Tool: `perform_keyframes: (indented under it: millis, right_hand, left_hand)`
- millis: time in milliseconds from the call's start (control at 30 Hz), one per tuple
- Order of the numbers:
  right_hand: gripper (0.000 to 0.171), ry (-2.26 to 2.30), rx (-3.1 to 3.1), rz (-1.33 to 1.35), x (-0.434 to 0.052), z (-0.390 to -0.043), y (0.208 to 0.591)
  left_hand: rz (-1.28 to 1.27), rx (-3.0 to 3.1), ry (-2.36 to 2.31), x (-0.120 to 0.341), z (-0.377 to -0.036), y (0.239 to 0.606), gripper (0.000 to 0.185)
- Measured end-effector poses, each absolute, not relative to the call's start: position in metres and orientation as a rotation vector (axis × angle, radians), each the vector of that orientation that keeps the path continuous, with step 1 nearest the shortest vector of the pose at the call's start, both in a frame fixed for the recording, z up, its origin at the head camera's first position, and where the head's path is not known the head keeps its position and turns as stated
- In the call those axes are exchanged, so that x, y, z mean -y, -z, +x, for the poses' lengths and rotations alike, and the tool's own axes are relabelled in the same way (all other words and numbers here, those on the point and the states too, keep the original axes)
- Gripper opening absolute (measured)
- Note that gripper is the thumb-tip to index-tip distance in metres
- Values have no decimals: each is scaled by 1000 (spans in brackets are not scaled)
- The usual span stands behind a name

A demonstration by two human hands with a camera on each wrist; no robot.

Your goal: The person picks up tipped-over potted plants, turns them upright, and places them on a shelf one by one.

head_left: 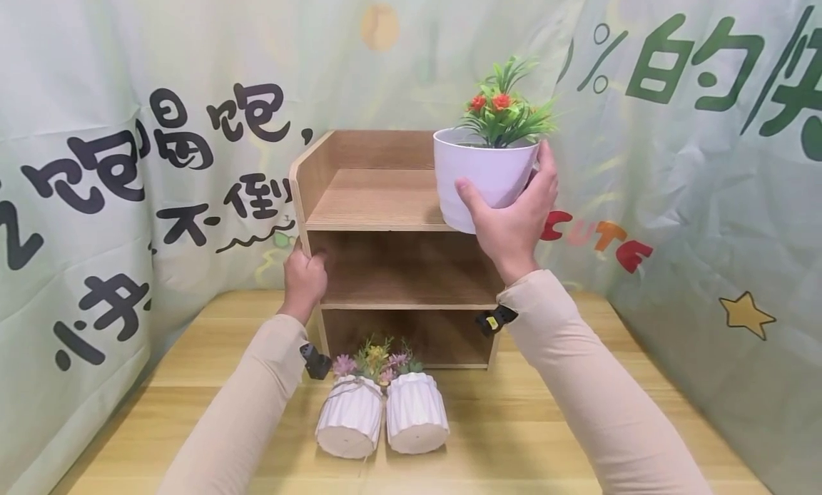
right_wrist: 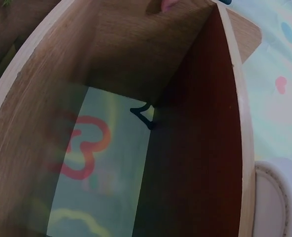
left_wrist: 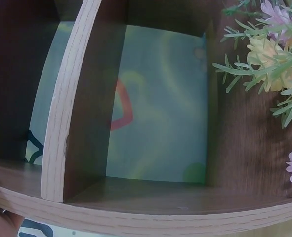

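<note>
Sleeves (head_left: 591, 381): beige, nearest the viewer, reaching in from both lower corners over the table (head_left: 533, 438).
Right hand (head_left: 516, 213): grips the pot (head_left: 481, 177) from its right side, thumb across the front, fingers around the far side.
Pot: white, roughly upright, with red flowers (head_left: 502, 103), at the right front of the shelf's (head_left: 372, 199) top board; whether its base touches the wood, I cannot tell.
Left hand (head_left: 305, 277): grips the shelf's left side panel, thumb inside the middle compartment.
Small pots (head_left: 417, 413): two, white and ridged, lying on their sides just beside each other on the table, bases towards the viewer, flowers towards the shelf.
Pot risk: one hand carries it from one side, so a smooth wall could slip or tilt, likely spilling out the plant.
Edge risk: the base might catch the top board's front edge; the right side panel's upper part is hidden, so a knock there is possible too.
Shelf risk: a hard bump could shove it if the left hand's hold loosened.
Rolling risk: a low-swinging sleeve or wrist camera (head_left: 316, 361) could brush the small pots, which would probably roll.
</note>
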State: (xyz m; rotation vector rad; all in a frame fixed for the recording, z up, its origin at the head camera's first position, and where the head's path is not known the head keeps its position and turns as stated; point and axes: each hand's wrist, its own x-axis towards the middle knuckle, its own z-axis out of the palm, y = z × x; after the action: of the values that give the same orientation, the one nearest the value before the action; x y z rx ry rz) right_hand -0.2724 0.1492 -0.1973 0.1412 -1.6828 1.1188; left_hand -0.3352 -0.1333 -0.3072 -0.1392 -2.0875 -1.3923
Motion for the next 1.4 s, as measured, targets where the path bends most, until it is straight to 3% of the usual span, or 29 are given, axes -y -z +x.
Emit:
perform_keyframes:
  millis: [367,933,1400]
  right_hand:
    - [77,-896,1561,193,-138,-288,211]
    - [57,-593,1497,248,-134,-312,227]
    - [54,-485,1586,303,-140,-320,239]
  left_hand:
    - [-148,2079,1366,133,-335,309,40]
    - [-154,2062,1384,134,-336,309,41]
    - [-147,2064,1385,134,-335,310,38]
